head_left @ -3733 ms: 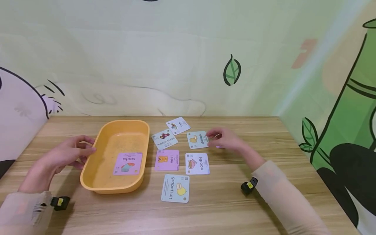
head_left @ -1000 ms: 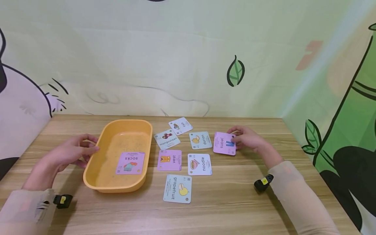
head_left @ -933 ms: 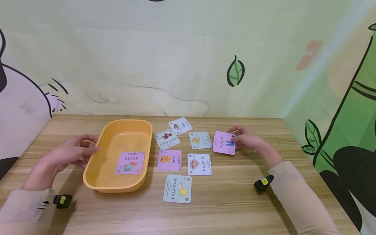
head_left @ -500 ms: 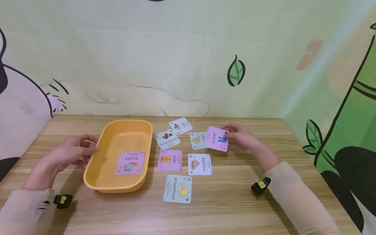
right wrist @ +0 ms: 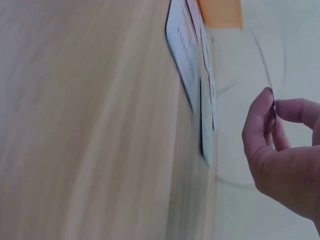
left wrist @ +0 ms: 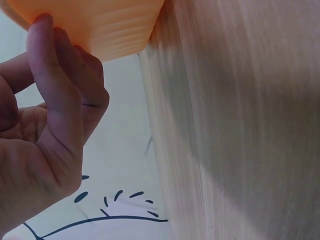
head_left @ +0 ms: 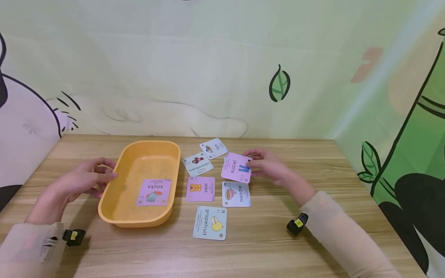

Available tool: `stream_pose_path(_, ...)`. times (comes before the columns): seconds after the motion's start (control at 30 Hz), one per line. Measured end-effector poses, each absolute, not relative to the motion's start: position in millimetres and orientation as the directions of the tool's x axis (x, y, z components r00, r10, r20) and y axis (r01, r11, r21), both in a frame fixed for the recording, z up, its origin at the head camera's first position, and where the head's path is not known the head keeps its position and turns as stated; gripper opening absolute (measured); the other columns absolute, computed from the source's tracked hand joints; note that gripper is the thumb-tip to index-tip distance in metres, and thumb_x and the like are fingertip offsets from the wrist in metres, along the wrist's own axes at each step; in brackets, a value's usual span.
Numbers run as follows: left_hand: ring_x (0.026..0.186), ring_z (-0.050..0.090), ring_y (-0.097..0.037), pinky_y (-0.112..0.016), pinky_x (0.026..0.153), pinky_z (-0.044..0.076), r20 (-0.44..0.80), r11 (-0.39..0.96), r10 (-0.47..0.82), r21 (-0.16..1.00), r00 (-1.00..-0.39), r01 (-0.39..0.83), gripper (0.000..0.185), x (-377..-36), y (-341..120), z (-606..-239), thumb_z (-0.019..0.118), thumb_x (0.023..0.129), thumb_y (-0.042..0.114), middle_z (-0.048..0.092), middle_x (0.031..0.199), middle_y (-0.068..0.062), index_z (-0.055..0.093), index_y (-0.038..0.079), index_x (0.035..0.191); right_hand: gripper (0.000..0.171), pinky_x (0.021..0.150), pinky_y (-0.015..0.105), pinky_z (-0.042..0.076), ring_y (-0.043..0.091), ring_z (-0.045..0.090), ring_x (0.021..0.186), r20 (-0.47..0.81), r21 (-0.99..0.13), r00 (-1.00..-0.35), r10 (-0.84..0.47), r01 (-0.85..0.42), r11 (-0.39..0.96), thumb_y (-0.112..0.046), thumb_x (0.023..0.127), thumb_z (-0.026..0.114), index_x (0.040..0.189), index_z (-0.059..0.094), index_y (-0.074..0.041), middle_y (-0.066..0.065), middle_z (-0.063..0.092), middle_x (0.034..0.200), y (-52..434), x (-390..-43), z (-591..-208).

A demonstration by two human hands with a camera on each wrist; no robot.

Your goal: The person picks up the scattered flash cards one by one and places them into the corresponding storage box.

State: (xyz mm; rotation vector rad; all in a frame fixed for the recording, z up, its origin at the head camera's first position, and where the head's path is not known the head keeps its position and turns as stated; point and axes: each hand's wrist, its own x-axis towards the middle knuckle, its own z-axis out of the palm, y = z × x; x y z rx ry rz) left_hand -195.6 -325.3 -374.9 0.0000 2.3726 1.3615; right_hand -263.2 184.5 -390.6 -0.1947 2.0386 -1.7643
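Note:
My right hand (head_left: 265, 165) pinches the purple jeans card (head_left: 233, 166) by its right edge between thumb and fingers. In the right wrist view the card appears edge-on, raised above the table. It covers nearly all of the durian card and lies over the top edge of the noodle card (head_left: 240, 195) in the head view. At the left, my left hand (head_left: 85, 178) holds the near-left rim of the yellow plastic tray (head_left: 108, 200), its curled fingers (left wrist: 55, 75) against the outer wall. A purple socks card (head_left: 154, 192) lies inside the tray.
Right of the tray lie the mangosteen card (head_left: 197, 164), fish card (head_left: 213, 148), vest card (head_left: 200, 189) and grapefruit card (head_left: 209, 222). All rest flat on the wooden table (head_left: 264, 247). A printed cloth backdrop (head_left: 208, 77) stands behind the table's far edge.
Over the last second the right hand has carried the jeans card leftward, from beside the durian card to over it. The left hand, the tray and the other cards stay put.

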Motion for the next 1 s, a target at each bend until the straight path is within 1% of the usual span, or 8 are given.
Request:
stream_pose_path(0.1, 0.081, 0.060, -0.024, -0.038, 0.067, 0.059, -0.345, 0.526, 0.200, 0.828, -0.917, -0.196, 0.058, -196.1, -325.5, -374.6, 0.060, 0.105, 0.019, 0.056, 0.117, -0.018, 0.030, -0.008, 0.147, 0.042, 0.090, 0.040, 0.056, 0.029, 0.062, 0.108, -0.231, -0.970, -0.882, -0.410, 0.175, 0.170, 0.004, 0.098, 0.058, 0.139, 0.050, 0.006, 0.025, 0.056, 0.131, 174.2, -260.5, -387.0)
stream_pose_path(0.27, 0.082, 0.059, -0.024, -0.038, 0.067, 0.059, -0.345, 0.532, 0.200, 0.824, -0.917, -0.194, 0.058, -196.6, -325.6, -374.0, 0.059, 0.106, 0.019, 0.056, 0.118, -0.019, 0.030, -0.008, 0.147, 0.038, 0.099, 0.051, 0.051, 0.031, 0.062, 0.109, -0.223, -0.974, -0.859, -0.461, 0.179, 0.138, 0.005, 0.099, 0.057, 0.137, 0.052, 0.006, 0.023, 0.057, 0.130, 154.8, -258.8, -382.2)
stream_pose_path(0.37, 0.081, 0.059, -0.024, -0.038, 0.067, 0.059, -0.345, 0.531, 0.196, 0.824, -0.918, -0.196, 0.057, -196.2, -325.3, -373.7, 0.059, 0.106, 0.018, 0.056, 0.117, -0.018, 0.030, -0.008, 0.146, 0.037, 0.101, 0.054, 0.049, 0.032, 0.061, 0.109, -0.224, -0.974, -0.850, -0.476, 0.181, 0.135, 0.005, 0.099, 0.058, 0.136, 0.053, 0.004, 0.023, 0.056, 0.132, 143.0, -258.0, -379.2)
stream_pose_path(0.6, 0.081, 0.059, -0.023, -0.038, 0.067, 0.059, -0.349, 0.528, 0.195, 0.825, -0.916, -0.202, 0.056, -196.4, -325.2, -373.9, 0.059, 0.106, 0.017, 0.057, 0.116, -0.017, 0.030, -0.008, 0.146, 0.037, 0.090, 0.043, 0.057, 0.030, 0.064, 0.105, -0.208, -0.975, -0.853, -0.478, 0.142, 0.170, 0.004, 0.097, 0.063, 0.133, 0.058, 0.002, 0.019, 0.060, 0.130, 114.8, -255.7, -373.3)
stream_pose_path(0.77, 0.080, 0.059, -0.023, -0.038, 0.067, 0.059, -0.351, 0.524, 0.196, 0.827, -0.916, -0.205, 0.057, -197.2, -326.1, -375.2, 0.060, 0.106, 0.018, 0.057, 0.115, -0.017, 0.030, -0.008, 0.147, 0.038, 0.089, 0.045, 0.057, 0.028, 0.065, 0.101, -0.188, -0.980, -0.847, -0.497, 0.130, 0.149, 0.005, 0.095, 0.064, 0.132, 0.058, 0.003, 0.020, 0.061, 0.123, 97.4, -255.2, -374.8)
stream_pose_path(1.0, 0.080, 0.059, -0.023, -0.038, 0.067, 0.059, -0.359, 0.522, 0.187, 0.825, -0.914, -0.217, 0.057, -196.6, -325.1, -375.4, 0.060, 0.105, 0.018, 0.057, 0.114, -0.016, 0.030, -0.008, 0.146, 0.038, 0.083, 0.038, 0.059, 0.027, 0.066, 0.099, -0.198, -0.979, -0.851, -0.486, 0.149, 0.137, 0.005, 0.094, 0.066, 0.132, 0.059, 0.001, 0.018, 0.060, 0.119, 77.1, -253.7, -377.4)
